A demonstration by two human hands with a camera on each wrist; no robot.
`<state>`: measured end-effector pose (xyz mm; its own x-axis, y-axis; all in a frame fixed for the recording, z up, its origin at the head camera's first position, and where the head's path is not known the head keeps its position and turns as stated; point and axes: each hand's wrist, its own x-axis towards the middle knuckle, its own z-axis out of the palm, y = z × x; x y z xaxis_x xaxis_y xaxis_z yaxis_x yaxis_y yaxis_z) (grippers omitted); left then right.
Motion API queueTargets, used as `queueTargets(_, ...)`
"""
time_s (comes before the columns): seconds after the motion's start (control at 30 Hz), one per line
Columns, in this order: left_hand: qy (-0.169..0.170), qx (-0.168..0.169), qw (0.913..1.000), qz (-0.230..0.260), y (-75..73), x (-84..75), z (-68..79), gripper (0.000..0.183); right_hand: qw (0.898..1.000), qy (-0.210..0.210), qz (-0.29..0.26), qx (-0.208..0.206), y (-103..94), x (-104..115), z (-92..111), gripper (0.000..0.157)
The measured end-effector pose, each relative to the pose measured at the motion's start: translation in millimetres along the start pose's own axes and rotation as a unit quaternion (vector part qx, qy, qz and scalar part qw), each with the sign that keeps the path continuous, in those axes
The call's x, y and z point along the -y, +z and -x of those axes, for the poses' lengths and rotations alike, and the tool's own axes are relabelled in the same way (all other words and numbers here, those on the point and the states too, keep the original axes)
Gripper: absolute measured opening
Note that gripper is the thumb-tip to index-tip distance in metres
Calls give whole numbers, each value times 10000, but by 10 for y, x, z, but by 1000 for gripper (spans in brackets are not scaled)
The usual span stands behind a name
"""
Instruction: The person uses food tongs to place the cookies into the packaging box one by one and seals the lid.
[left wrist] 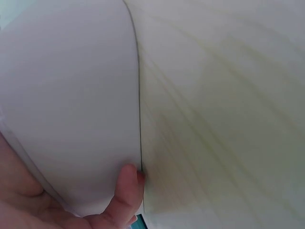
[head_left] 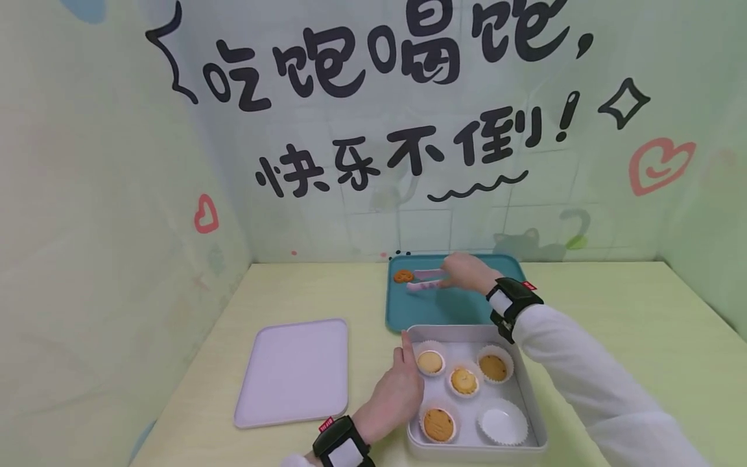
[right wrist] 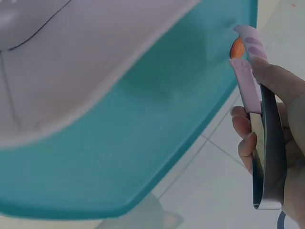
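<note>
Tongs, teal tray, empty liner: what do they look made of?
Tongs: probably steel, given the shiny reflective bend; lilac tips look like matte plastic or silicone, can't tell which.

Teal tray: likely moulded plastic, smooth satin; even colour, rounded rim.

Empty liner: likely thin white paper, from its pleated edge; any coating can't be told.

The tray (head_left: 408, 310) is teal, the tongs (right wrist: 274, 162) lilac-tipped, the biscuit (head_left: 403, 276) orange-brown.
</note>
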<state>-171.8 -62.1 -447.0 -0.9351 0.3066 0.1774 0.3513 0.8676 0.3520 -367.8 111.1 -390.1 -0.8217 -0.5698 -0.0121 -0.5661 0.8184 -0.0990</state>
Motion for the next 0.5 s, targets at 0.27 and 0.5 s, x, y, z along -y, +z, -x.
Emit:
queueTargets(0.27, 38, 61, 9999, -78, 13, -6, 1, 66, 9980, 603, -168, -41, 140, 158, -136, 39)
queueTargets(0.5, -30, 135, 9998, 119, -25, -19, -8, 66, 9977, 671, -44, -94, 93, 328, -207, 33)
